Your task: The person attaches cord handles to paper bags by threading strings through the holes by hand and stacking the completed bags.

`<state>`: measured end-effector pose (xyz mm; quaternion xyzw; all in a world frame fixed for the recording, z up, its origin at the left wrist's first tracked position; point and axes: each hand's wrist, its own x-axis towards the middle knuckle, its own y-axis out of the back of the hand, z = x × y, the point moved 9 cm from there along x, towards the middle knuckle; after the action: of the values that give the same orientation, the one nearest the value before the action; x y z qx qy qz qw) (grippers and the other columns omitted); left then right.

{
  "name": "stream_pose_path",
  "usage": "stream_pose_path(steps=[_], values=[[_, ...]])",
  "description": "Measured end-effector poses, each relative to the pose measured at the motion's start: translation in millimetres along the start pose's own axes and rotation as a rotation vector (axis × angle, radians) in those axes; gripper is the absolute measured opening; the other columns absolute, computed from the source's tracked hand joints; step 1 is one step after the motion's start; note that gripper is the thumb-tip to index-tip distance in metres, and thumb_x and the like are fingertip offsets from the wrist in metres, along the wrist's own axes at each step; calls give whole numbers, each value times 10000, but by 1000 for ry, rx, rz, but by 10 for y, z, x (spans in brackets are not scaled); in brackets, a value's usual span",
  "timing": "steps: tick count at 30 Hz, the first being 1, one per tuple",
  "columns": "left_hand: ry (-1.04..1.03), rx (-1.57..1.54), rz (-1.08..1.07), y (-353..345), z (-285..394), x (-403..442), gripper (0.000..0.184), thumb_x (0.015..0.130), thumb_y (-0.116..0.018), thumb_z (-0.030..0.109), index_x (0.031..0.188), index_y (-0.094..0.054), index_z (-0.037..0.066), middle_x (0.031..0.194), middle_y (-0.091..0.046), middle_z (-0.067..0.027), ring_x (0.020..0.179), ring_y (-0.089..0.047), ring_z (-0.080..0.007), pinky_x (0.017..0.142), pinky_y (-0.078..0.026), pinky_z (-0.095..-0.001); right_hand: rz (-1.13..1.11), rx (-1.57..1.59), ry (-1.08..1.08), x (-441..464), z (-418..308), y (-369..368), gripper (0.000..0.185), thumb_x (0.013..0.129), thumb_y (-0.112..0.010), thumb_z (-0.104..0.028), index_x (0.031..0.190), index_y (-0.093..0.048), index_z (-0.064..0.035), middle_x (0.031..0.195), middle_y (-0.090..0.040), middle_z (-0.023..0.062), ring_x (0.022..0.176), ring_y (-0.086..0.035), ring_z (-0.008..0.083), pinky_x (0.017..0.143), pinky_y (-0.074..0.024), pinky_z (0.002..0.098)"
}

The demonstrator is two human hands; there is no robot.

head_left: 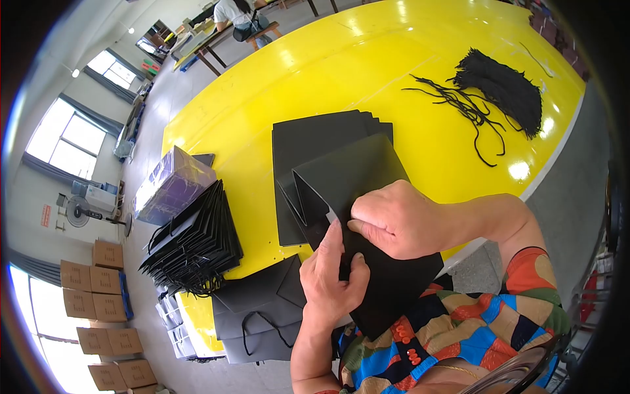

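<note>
A black paper bag (354,164) lies tilted toward me, its folded side and mouth facing my hands. My left hand (331,279) grips the bag by its mouth, the index finger along the edge and the thumb apart from it. Close beside it, my right hand (397,220) is closed in a pinch against the bag's upper panel; what sits between its fingertips is hidden. Beneath this bag is a stack of flat black bags (295,131) on the yellow table (243,125).
Black cords (502,88) lie in a bundle at the far right, some loose. To the left are a pile of corded black bags (197,243) and a taped purple box (174,184). More bags (256,315) lie nearer me. A person (233,16) sits beyond the table.
</note>
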<state>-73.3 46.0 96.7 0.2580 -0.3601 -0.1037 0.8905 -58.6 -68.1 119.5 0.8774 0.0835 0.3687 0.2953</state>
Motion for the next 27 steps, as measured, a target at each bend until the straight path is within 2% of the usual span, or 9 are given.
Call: stream_pose_path(steps=[6,8,12,16,18,19,22,25,27], values=[[650,-1221,101,-395,-717,-206,357,936,-447,207,1219,-481,-9,1024,-583,-75,923,-579,-182,837,-462,-316,-29,-270,196,19,-118,-134,242,777,-647,-75,647,-444,-64,546,-453,84,480,-519,252,422,-387,339],[890,-1288,166,-621,-817,-274,359,959,-425,292,1167,-515,13,1104,-579,-93,1013,-576,-197,899,-452,-335,-28,-282,229,39,-82,-224,250,781,-648,-108,645,-442,-69,535,-442,76,465,-509,238,416,-386,329],[936,-1656,43,-840,-743,-354,287,962,-429,227,1119,-534,10,1114,-597,-99,1034,-586,-183,907,-473,-335,-56,-240,168,50,68,-309,252,815,-641,-147,663,-459,-60,535,-470,57,465,-522,210,424,-393,308],[967,-1462,249,-748,-911,-453,184,964,-454,154,999,-568,15,924,-624,-46,868,-603,-119,823,-486,-258,-183,343,-344,58,422,-173,122,832,-629,-99,758,-547,-47,590,-517,21,483,-491,102,447,-374,267],[879,-1071,188,-647,-1030,-584,208,981,-434,162,970,-574,8,886,-620,-31,832,-592,-93,796,-479,-238,12,475,-140,51,417,174,25,832,-603,-47,856,-602,-42,667,-545,-6,494,-438,51,450,-335,218],[842,-876,153,-613,-1089,-690,225,989,-424,166,955,-576,4,867,-618,-23,815,-586,-80,783,-476,-227,-13,790,-520,-91,544,261,49,836,-619,-71,866,-610,-34,664,-540,-19,488,-431,43,444,-332,213],[877,-860,177,-575,-1078,-846,266,1007,-389,171,972,-570,-22,912,-633,-36,839,-585,-78,760,-476,-222,165,1189,-270,-239,477,743,136,832,-505,-4,948,-571,24,608,-428,-18,421,-311,39,376,-240,200],[839,-854,123,-506,-1063,-886,284,1012,-366,184,1064,-550,-26,949,-640,-67,849,-599,-103,763,-481,-231,200,1144,-213,-367,377,908,361,717,-464,77,1074,-517,66,669,-538,46,436,-403,68,404,-330,197],[740,-754,40,-433,-949,-817,297,1014,-357,202,1096,-536,-21,954,-641,-75,845,-606,-112,761,-483,-237,100,916,-269,-411,140,747,579,614,-485,131,1191,-470,83,994,-660,212,666,-660,214,580,-510,255]])
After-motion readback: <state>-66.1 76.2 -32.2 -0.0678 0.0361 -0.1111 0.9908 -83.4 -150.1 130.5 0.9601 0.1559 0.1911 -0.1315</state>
